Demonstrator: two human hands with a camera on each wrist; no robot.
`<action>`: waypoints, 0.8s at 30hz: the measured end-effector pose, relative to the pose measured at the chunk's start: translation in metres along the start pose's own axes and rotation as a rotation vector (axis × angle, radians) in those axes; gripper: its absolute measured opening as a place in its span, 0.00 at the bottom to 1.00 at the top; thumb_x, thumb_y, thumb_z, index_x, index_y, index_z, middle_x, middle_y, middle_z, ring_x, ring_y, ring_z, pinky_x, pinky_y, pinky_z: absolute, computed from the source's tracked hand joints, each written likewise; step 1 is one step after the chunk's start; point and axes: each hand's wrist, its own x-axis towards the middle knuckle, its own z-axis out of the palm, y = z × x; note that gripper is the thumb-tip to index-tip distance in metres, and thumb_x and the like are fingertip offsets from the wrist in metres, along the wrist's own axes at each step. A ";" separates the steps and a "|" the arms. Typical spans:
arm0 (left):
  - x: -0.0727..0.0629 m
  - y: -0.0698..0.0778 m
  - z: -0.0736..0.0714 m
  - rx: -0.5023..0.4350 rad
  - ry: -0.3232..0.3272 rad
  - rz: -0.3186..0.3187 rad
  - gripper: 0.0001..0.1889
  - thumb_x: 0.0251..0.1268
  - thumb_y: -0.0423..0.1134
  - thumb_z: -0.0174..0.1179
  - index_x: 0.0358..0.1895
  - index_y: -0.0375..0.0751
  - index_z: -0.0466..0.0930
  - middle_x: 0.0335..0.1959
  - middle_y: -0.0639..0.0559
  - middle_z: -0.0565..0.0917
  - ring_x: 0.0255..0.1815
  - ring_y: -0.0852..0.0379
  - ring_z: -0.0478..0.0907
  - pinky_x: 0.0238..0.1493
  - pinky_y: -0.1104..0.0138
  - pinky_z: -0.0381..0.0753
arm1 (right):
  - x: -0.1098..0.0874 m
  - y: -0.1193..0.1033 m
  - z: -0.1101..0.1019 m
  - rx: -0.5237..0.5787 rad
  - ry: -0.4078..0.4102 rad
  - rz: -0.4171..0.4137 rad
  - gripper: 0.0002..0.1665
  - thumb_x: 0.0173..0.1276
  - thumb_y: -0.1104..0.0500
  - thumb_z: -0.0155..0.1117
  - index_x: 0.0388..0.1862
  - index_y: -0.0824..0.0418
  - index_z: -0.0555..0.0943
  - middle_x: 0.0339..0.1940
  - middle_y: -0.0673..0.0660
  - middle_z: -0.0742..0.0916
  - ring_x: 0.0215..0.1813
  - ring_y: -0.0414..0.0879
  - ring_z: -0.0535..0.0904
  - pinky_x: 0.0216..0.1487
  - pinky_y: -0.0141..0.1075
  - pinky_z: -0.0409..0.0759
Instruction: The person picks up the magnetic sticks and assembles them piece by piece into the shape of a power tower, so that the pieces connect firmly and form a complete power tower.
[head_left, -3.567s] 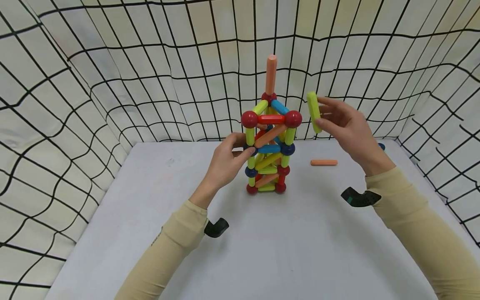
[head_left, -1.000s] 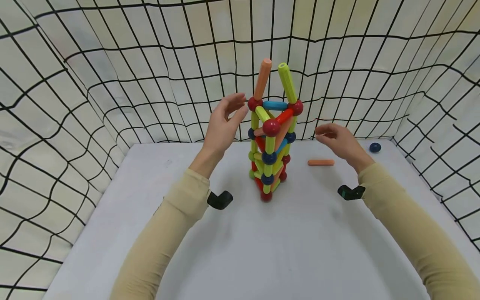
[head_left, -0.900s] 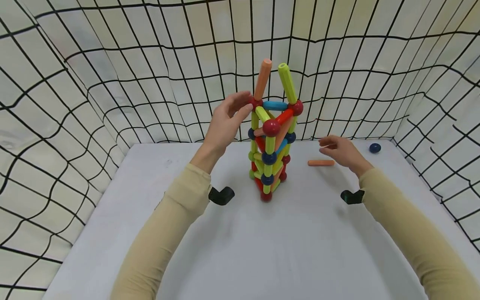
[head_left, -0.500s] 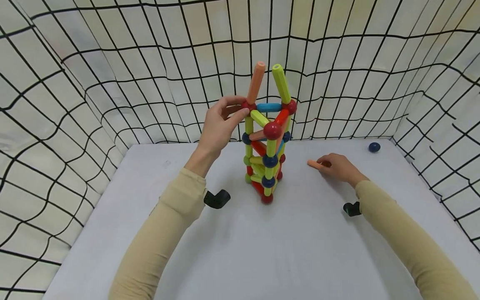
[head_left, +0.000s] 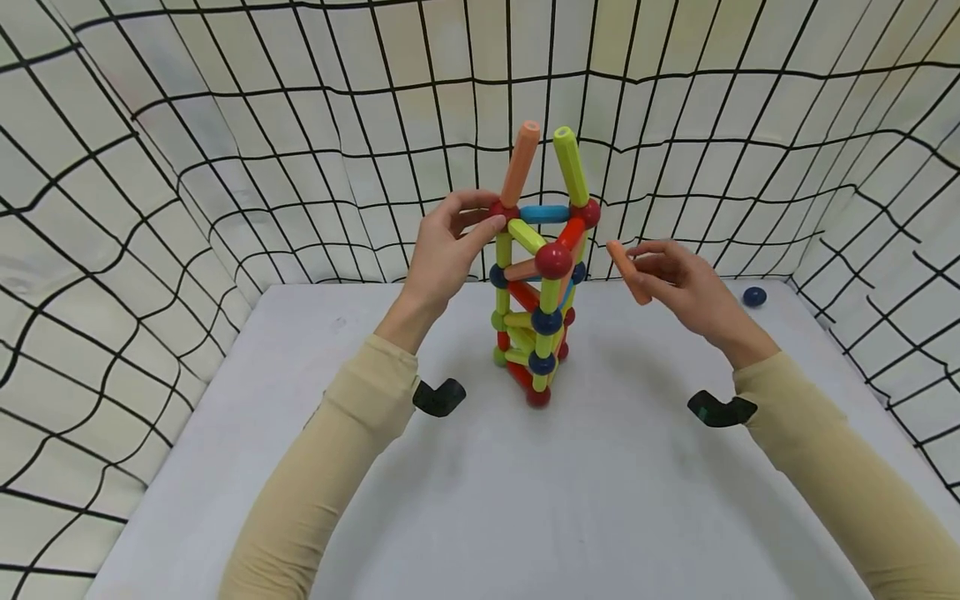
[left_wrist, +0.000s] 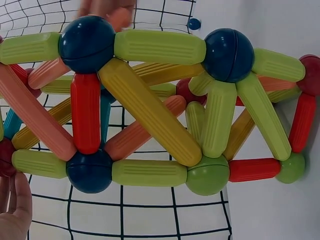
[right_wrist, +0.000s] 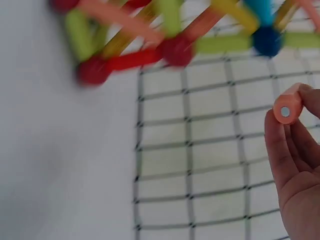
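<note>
A tower of coloured magnetic rods and balls stands upright on the white table. At its top left my left hand pinches a red ball, out of which an orange rod points upward. From the back right top ball rises a yellow-green rod. To the right of the tower, off the table, my right hand pinches a loose orange magnetic rod between thumb and fingers. The right wrist view shows that rod's end with its silvery magnet.
A dark blue ball lies at the table's back right. Black netting over white sheets walls in the back and both sides. The white table extends in front of the tower.
The yellow-green rod my right hand held earlier now stands on the tower, which has been turned. My right hand has lifted the orange rod from the table; my left hand has moved onto the top ball.
</note>
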 end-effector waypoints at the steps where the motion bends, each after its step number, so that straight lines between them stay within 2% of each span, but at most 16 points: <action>1: 0.000 0.000 0.000 0.000 0.001 -0.004 0.18 0.70 0.38 0.59 0.59 0.37 0.74 0.55 0.46 0.77 0.59 0.55 0.74 0.60 0.62 0.74 | -0.002 -0.010 -0.001 0.029 0.023 -0.023 0.23 0.74 0.50 0.57 0.65 0.53 0.70 0.56 0.58 0.82 0.53 0.50 0.78 0.59 0.52 0.72; 8: 0.001 0.000 0.002 0.006 0.000 -0.015 0.18 0.70 0.38 0.59 0.60 0.38 0.74 0.56 0.46 0.77 0.59 0.55 0.74 0.60 0.62 0.74 | -0.014 -0.070 -0.001 0.179 0.120 -0.194 0.22 0.73 0.55 0.59 0.64 0.52 0.70 0.56 0.55 0.82 0.51 0.50 0.80 0.54 0.37 0.78; 14: 0.001 -0.001 0.002 0.006 0.006 -0.016 0.17 0.70 0.38 0.59 0.59 0.38 0.74 0.55 0.47 0.77 0.59 0.56 0.74 0.60 0.62 0.74 | -0.010 -0.108 0.013 0.259 0.140 -0.287 0.19 0.72 0.59 0.61 0.60 0.55 0.72 0.55 0.57 0.82 0.53 0.52 0.80 0.54 0.36 0.79; 19: 0.001 0.000 0.002 0.021 0.011 -0.009 0.18 0.71 0.39 0.59 0.60 0.38 0.74 0.56 0.47 0.77 0.59 0.56 0.74 0.60 0.63 0.74 | 0.000 -0.126 0.024 0.372 0.151 -0.312 0.17 0.71 0.61 0.61 0.57 0.56 0.72 0.54 0.60 0.80 0.55 0.54 0.78 0.55 0.38 0.80; 24: 0.000 0.000 0.001 0.013 0.013 -0.006 0.17 0.70 0.38 0.59 0.59 0.38 0.74 0.56 0.47 0.77 0.59 0.56 0.74 0.61 0.62 0.74 | 0.008 -0.133 0.031 0.472 0.154 -0.283 0.14 0.71 0.61 0.62 0.53 0.59 0.74 0.53 0.61 0.79 0.55 0.55 0.78 0.54 0.38 0.81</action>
